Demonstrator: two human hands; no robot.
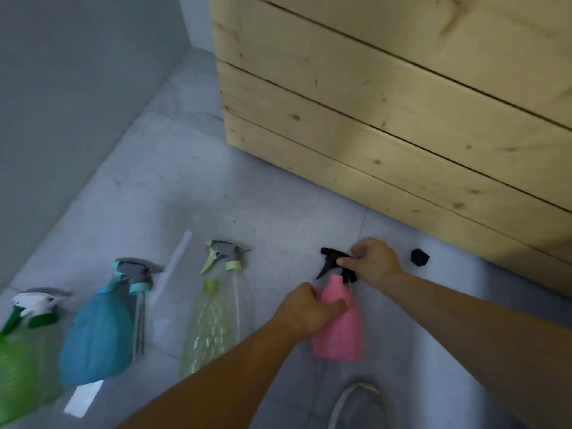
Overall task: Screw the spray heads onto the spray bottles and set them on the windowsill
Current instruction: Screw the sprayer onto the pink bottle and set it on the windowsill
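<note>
A pink spray bottle [340,326] lies on the grey floor, and my left hand [305,309] grips its shoulder. My right hand [373,261] holds a black spray head [332,261] right at the bottle's neck. To the left lie a clear yellow-green bottle [210,326] with a lime and grey spray head [224,257] loose above it, a blue bottle [99,332] with a grey and light-blue head [136,274] beside its neck, and a green bottle [15,366] with a white and green head [34,305].
A pale wooden plank box [387,103] fills the upper right, close behind the pink bottle. A small black cap [419,257] lies on the floor by its base. A grey wall [77,103] runs along the left. My shoe [356,404] shows at the bottom.
</note>
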